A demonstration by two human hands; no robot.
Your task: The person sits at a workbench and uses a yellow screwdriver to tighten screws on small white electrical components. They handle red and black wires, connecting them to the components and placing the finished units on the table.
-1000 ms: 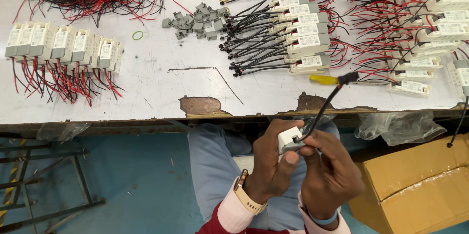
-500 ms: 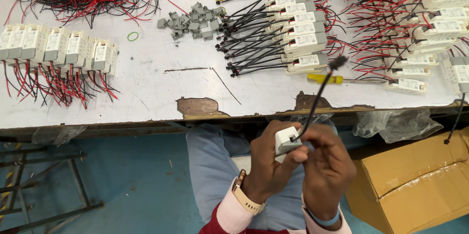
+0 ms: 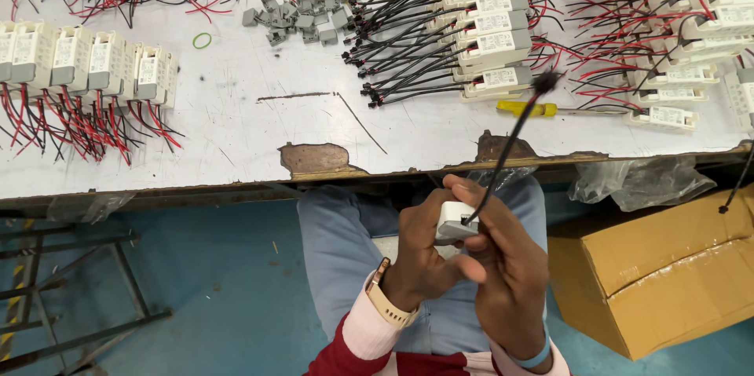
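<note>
Over my lap, below the table edge, my left hand (image 3: 420, 258) grips a small white plastic module (image 3: 454, 223). A black cable (image 3: 510, 144) runs from the module up and to the right, its plug end blurred above the table edge. My right hand (image 3: 506, 270) pinches the cable where it enters the module. Both hands press together around the module. A watch with a tan strap sits on my left wrist.
The worn white table (image 3: 236, 125) carries rows of white modules with red and black wires (image 3: 86, 70) at left, modules with black cables (image 3: 479, 38) in the middle, small grey clips (image 3: 302, 11), a yellow-handled screwdriver (image 3: 534, 109) and a green rubber band (image 3: 202, 40). A cardboard box (image 3: 667, 274) stands at right.
The black cable's free end has swung left and lower over the table edge. My hands stay together on the module. The view has shifted slightly.
</note>
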